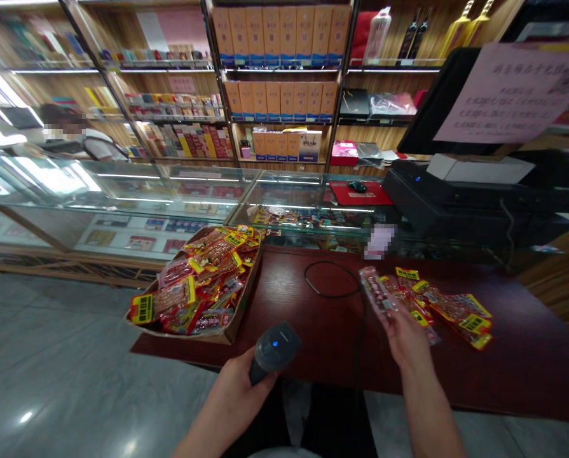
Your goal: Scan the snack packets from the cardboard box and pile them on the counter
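Note:
My left hand [239, 388] is wrapped round the handle of a dark barcode scanner [278, 346] with a small blue light, held at the near edge of the dark red counter [308, 318]. Over the right part of the counter, my right hand [403, 327] grips a clear-and-red snack packet [377, 289] by its near end. More snack packets [460, 312] with yellow labels lie loose just right of that hand. To the left, a cardboard box [243, 312] is heaped with similar packets [217, 261]. A black cable [332, 296] loops on the counter between the hands.
Behind the counter stand glass display cases [170, 191] and shelves of boxes [279, 38]. A monitor with a pink notice [508, 95] rises at the right. On the glass lies a red mat [360, 193] with a mouse. Another person [84, 140] is at the far left.

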A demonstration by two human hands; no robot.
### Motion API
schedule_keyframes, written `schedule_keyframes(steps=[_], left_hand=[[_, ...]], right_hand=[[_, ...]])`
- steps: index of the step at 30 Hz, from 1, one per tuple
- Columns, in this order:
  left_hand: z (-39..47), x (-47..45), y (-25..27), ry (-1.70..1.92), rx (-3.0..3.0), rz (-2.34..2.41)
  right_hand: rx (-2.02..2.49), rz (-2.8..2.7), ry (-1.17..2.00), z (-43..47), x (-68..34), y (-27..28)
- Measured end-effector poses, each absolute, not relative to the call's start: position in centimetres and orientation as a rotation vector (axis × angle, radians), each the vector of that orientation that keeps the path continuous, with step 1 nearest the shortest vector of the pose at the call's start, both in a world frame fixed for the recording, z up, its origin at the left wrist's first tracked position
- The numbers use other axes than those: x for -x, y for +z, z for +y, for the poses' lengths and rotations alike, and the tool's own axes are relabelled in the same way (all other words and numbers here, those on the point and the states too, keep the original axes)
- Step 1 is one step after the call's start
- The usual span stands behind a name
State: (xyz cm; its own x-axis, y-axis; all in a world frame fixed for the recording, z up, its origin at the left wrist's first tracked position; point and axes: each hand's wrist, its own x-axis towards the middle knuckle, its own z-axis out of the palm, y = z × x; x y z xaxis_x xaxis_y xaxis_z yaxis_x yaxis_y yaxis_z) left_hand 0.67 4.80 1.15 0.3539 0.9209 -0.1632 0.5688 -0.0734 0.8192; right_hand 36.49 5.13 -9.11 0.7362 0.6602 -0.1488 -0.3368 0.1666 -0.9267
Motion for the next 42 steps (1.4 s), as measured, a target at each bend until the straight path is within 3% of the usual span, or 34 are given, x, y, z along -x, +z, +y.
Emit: schedule_keyframes(steps=[5, 8, 12, 15, 24, 28, 32, 36, 42], left_hand=[[5.0, -0.6, 1.0, 0.497, -1.76, 1.298], [5.0, -0.5, 0.7, 0.514, -1.762, 1.26], [5.0, -0.5, 0.5, 0.491, -1.773, 1.268], [5.2, -0.9, 0.7, 0.437, -1.788, 1.283], [5.2, -1.5, 1.0, 0.449, -1.786, 1.268], [4.8, -0.8, 1.3, 0.474, -1.749, 1.262], [4.3, 0.0, 1.7, 0.556, -1.716, 1.231], [3.8, 0.5, 2.1, 0.646, -1.699, 1.223], [2.8, 1.5, 2.4, 0.71, -1.676, 1.263]], right_hand=[[1.926, -0.477, 0.239, 3.1, -44.8, -9.9], [2.368, -0.774, -0.097, 2.3, -43.9, -9.5], [2.479, -1.249, -0.437, 2.7, -39.4, -9.5], [2.541, -1.494, -0.32, 3.5, -38.3, -10.3], [2.63, -1.303, -0.208, 2.7, -44.1, -10.8], [2.466, -1.3, -0.259, 3.5, -44.1, -9.5], [1.959, -1.515, -0.365, 7.8, -37.0, -6.2], [1.452, -1.929, 0.085, 13.1, -24.4, -1.7], [1.51, -2.323, 0.318, 18.6, -10.8, 1.7]])
